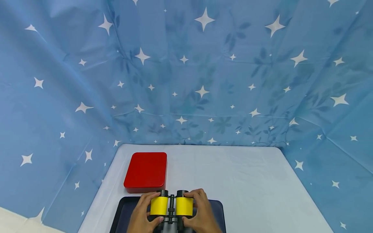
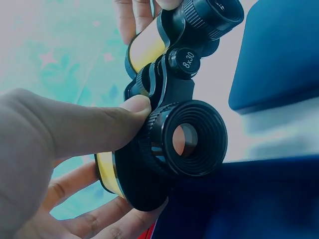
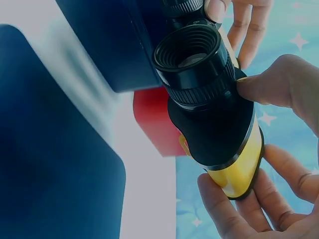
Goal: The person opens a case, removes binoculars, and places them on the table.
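A pair of yellow and black binoculars (image 1: 184, 207) is held between both hands above a dark tray (image 1: 217, 215). My left hand (image 1: 141, 215) grips the left barrel, its thumb near the eyepiece end and its fingers along the yellow side. On the right barrel, my right hand (image 1: 204, 212) has the same kind of grip. The left wrist view shows a ribbed rubber eyepiece (image 2: 212, 139) facing the camera and a knob (image 2: 184, 63) marked 8x30. From the right wrist, the right thumb presses beside the other eyepiece (image 3: 192, 59), with the fingers around the yellow barrel.
Behind the tray, toward the left, lies a red box (image 1: 146, 171) with rounded corners on the white tabletop (image 1: 239, 181). A blue star-patterned curtain (image 1: 204, 64) surrounds the table at the back and sides. Another dark blue, round-cornered shape (image 3: 55, 144) shows in the right wrist view.
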`<state>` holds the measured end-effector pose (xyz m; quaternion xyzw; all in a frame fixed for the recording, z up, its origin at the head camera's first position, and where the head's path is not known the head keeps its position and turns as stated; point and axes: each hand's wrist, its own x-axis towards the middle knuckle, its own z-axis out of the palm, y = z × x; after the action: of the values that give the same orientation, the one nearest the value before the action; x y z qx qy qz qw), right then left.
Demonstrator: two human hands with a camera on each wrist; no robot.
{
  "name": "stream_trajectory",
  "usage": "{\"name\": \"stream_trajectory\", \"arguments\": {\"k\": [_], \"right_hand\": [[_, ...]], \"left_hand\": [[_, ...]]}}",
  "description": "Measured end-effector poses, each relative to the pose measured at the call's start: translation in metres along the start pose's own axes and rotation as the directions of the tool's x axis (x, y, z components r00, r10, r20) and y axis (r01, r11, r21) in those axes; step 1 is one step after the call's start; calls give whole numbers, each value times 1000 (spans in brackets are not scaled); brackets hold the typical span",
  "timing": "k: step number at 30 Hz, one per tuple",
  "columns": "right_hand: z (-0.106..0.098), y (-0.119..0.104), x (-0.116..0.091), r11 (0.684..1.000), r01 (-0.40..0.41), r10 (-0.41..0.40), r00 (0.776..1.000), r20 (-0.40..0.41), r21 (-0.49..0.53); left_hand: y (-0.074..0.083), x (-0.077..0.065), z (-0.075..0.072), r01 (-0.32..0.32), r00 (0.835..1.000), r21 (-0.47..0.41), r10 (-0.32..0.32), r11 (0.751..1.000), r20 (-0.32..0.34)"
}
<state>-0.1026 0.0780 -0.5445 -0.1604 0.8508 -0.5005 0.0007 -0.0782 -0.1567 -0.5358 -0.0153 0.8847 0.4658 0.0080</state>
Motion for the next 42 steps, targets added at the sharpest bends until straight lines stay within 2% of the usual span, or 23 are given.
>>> {"name": "stream_trajectory", "arguments": {"k": [9,16,23,33,42], "right_hand": [[-11,10,-7,1000,-25,25,1000,-2,1],[-22,17,-14,1000,-15,15,1000,-19,-20],[-31,23,-20,998,-31,29,999,-39,-55],[-48,34,-28,997,-62,58,996,-71,-50],[-62,40,-38,994,-94,87,990,-112,-58]], "left_hand": [[5,1,10,-40,998,-14,40,999,47],[5,2,24,-67,997,-10,67,998,49],[8,4,37,-72,994,-44,75,996,76],[11,10,58,-134,986,-85,141,987,90],[18,12,73,-153,978,-136,169,979,121]]}}
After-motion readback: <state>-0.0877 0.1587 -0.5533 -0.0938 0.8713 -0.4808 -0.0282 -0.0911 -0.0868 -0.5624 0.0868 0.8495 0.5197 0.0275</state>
